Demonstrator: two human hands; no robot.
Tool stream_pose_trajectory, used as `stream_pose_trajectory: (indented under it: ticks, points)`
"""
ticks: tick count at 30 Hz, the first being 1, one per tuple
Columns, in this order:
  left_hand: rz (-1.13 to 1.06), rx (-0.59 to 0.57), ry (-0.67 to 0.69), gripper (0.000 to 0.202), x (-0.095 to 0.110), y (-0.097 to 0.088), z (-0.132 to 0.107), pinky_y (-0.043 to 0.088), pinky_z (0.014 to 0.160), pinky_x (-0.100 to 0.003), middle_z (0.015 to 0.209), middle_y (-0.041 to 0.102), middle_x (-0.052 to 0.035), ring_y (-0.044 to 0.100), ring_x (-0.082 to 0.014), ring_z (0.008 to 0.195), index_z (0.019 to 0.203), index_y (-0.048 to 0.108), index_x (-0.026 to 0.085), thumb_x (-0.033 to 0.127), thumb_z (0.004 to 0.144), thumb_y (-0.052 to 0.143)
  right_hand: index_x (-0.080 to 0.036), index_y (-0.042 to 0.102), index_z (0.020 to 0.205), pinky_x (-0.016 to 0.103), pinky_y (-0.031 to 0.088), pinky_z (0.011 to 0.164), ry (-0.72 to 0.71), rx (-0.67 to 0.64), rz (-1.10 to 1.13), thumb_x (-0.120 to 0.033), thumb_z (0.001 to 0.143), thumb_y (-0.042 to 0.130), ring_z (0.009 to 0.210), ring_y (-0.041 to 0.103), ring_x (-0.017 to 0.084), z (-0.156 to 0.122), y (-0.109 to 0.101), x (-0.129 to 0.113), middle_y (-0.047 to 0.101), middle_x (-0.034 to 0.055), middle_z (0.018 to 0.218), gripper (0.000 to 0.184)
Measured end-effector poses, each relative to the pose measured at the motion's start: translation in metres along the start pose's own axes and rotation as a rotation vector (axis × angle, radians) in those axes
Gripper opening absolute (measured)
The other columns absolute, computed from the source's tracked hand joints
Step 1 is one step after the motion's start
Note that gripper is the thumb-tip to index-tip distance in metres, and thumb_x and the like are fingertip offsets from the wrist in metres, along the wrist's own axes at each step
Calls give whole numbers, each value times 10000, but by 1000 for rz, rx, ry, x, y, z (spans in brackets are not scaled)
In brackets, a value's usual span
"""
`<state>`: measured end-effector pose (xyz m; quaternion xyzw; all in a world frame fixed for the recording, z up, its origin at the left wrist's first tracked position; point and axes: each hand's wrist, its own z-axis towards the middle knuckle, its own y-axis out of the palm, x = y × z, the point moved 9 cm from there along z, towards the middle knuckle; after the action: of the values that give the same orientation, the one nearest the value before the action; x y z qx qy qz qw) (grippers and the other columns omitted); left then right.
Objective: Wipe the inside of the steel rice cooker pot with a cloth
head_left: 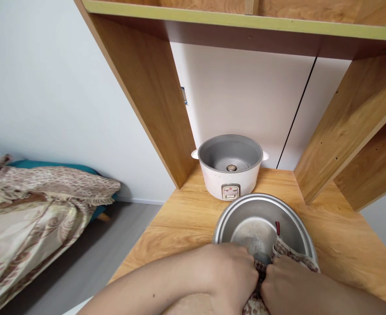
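A silver inner pot sits on the wooden desk, close in front of me. Both fists meet over its near side, gripping a brown-and-cream patterned cloth with a small red tag. My left hand is closed on the cloth from the left, its fingers mostly turned away from view. From the right, my right hand is closed on the same cloth, knuckles up. Part of the cloth lies over the pot's right rim, and more hangs below my hands. Behind the pot stands a white rice cooker body, lidless, its grey inside showing.
The wooden desktop has upright panels on both sides and a shelf above. A black line, possibly a cord, runs down the back wall. To the left, a sofa or bed with a patterned cover stands on grey floor.
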<state>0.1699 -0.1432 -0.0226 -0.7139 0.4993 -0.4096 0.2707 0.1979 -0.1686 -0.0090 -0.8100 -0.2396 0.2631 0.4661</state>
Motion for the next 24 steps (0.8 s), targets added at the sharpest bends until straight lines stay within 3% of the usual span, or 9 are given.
stream_pose_trajectory:
  ticks: [8, 11, 15, 18, 20, 24]
  points:
    - [14, 4, 2, 297, -1, 3, 1, 505, 582, -385, 515, 648, -35, 538, -222, 466, 578, 646, 249, 487, 681, 789, -155, 837, 816, 393, 269, 551, 57, -73, -48, -347, 1031, 689, 526, 535, 155, -1, -8, -2, 848, 80, 810, 324]
    - [12, 7, 7, 290, -2, 5, 2, 494, 561, -387, 527, 659, -44, 533, -223, 456, 596, 670, 239, 490, 679, 789, -152, 851, 848, 392, 287, 553, 68, -94, -39, -339, 1039, 672, 554, 568, 166, -1, -6, 0, 853, 85, 831, 322]
    - [-17, 69, 30, 310, -4, 6, 4, 474, 526, -388, 495, 631, -28, 499, -215, 425, 575, 660, 245, 509, 671, 792, -158, 864, 899, 375, 366, 620, 32, -3, 40, -301, 1025, 673, 655, 666, 187, -1, -9, 0, 868, 92, 900, 270]
    - [-31, 100, 40, 349, -4, 5, 4, 461, 518, -386, 465, 598, -16, 469, -204, 405, 545, 626, 253, 527, 667, 804, -132, 864, 913, 378, 378, 615, 15, -60, 37, -296, 1038, 636, 682, 692, 202, -1, -1, 1, 870, 113, 924, 307]
    - [-25, 71, 31, 331, -3, 4, 3, 472, 534, -391, 481, 617, -24, 490, -214, 420, 570, 664, 248, 529, 676, 804, -127, 856, 892, 384, 367, 599, 28, -71, 42, -304, 1039, 633, 689, 700, 206, -2, 1, 2, 868, 115, 917, 321]
    - [26, -42, -3, 314, 1, 2, 0, 485, 551, -385, 555, 692, -58, 507, -212, 439, 698, 777, 196, 509, 702, 803, -181, 854, 885, 347, 436, 670, 14, 44, 137, -297, 1009, 648, 778, 732, 216, -3, -3, 4, 867, 81, 909, 267]
